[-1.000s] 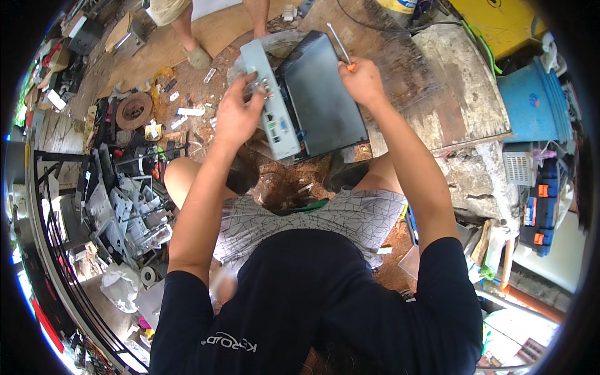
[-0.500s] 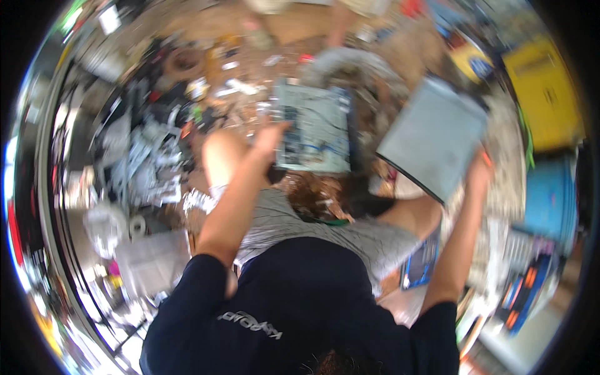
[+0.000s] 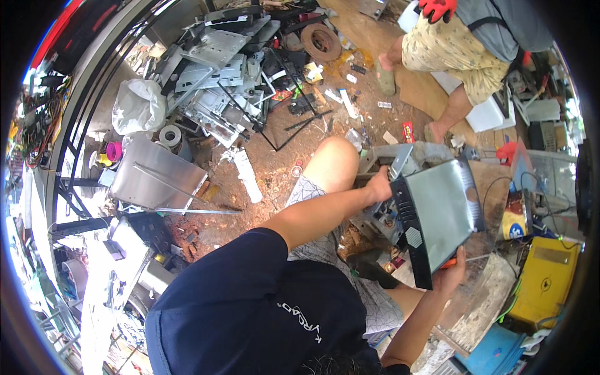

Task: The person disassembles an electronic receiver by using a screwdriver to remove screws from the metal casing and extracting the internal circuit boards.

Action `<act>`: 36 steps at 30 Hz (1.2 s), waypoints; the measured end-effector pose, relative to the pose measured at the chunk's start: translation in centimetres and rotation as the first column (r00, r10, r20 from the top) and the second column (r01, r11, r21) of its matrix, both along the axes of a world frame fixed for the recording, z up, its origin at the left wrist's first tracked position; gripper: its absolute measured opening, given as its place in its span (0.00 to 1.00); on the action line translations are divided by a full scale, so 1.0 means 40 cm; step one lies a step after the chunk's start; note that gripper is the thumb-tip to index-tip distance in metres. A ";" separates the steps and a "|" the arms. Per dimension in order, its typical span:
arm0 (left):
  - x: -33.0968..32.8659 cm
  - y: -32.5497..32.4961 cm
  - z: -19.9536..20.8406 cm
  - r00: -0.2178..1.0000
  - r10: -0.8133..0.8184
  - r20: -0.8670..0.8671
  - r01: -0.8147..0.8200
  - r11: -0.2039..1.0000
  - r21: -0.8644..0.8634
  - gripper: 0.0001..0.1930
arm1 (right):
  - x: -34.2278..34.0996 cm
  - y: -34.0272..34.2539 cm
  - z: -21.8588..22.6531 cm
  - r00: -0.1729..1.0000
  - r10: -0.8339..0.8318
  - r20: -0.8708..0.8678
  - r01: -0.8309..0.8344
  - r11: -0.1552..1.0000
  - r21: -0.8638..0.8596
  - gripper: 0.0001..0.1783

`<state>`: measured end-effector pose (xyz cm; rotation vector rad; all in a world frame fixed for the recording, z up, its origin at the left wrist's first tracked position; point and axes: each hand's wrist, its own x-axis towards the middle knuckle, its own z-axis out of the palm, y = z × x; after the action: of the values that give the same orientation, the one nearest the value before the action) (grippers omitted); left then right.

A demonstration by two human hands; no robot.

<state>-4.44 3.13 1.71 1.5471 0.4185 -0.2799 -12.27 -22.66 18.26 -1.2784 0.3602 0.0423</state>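
Cover, one, pinched with orange handle in my right hand; panel, one, pinched in my left hand; apparently a separating step, calling for steady grips.

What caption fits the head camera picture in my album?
Left hand on metal chassis, right hand on grey cover, scrap heap to the left.

**Grey cover tilted beside a plate**

The cover's broad grey metal face slopes, black along its edges, its narrow vented black side turned left. The plate, pale and narrow, stands at the cover's far left corner; whether they touch is unclear. An orange handle shows at the cover's near right edge.
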 end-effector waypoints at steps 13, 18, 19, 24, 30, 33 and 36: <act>0.044 -0.044 0.000 0.997 -0.056 -0.061 0.054 0.998 -0.025 0.41 | 0.253 1.064 0.158 0.778 0.624 0.067 -0.613 0.732 0.299 0.22; 0.041 -0.042 -0.016 0.993 -0.055 -0.101 0.054 0.998 -0.013 0.42 | 0.090 1.088 0.219 0.423 0.897 0.130 -0.904 0.408 0.129 0.27; 0.033 -0.034 -0.044 0.992 -0.034 -0.124 0.034 0.999 -0.005 0.42 | 0.056 1.026 0.211 0.351 0.929 0.113 -0.930 0.333 0.156 0.28; 0.012 -0.028 0.038 0.991 -0.066 -0.113 0.065 0.998 -0.012 0.42 | -0.004 0.551 0.141 0.614 0.783 -0.097 -0.786 0.595 -0.168 0.34; 0.019 -0.048 -0.006 0.996 -0.088 0.021 0.089 0.994 -0.065 0.40 | -0.163 -0.014 0.038 0.989 0.096 -0.112 -0.147 0.725 -0.673 0.29; 0.031 -0.069 0.037 0.998 -0.051 0.025 0.052 0.997 -0.050 0.33 | -0.229 -0.147 -0.035 0.993 -0.116 -0.037 0.067 0.775 -0.628 0.26; 0.031 -0.019 0.064 0.935 -0.260 -0.242 -0.003 0.676 -0.737 0.20 | -0.222 -0.151 -0.085 0.992 -0.117 -0.038 0.063 0.754 -0.653 0.28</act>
<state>-3.22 2.37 4.26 0.7210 0.3857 -0.7366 -21.14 -28.72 14.85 -1.9604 0.5308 -0.1311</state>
